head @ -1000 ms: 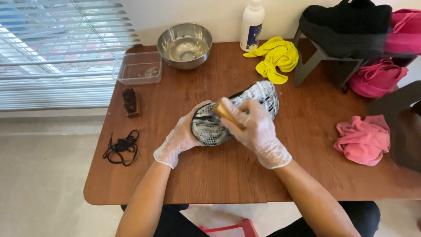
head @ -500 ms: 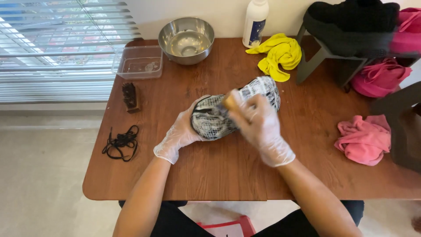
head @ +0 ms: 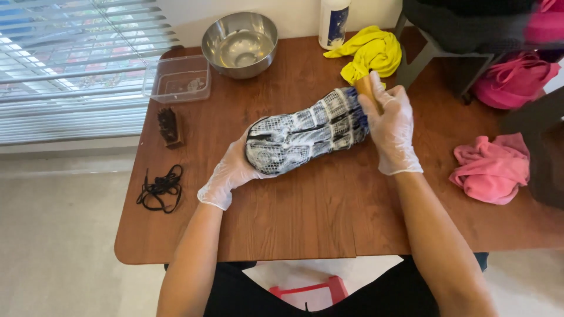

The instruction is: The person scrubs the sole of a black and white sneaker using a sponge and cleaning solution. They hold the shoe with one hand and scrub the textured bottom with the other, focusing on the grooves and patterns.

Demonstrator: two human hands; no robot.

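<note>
Shoe (head: pixel 305 138) lies between both hands; left fingers (head: pixel 235 167) cup its end; right fingers (head: pixel 385 108) pinch a brush (head: pixel 365 88).

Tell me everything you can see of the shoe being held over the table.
The shoe lies sole-up, aslant over the brown wooden table. Its sole shows a grid tread, dark with white foamy streaks, so it looks wet or soapy. The upper is hidden. The gloved left hand cups the nearer, lower-left end; the gloved right hand presses a wooden-handled brush against the far, upper-right end. Whether the shoe touches the tabletop is unclear.
</note>
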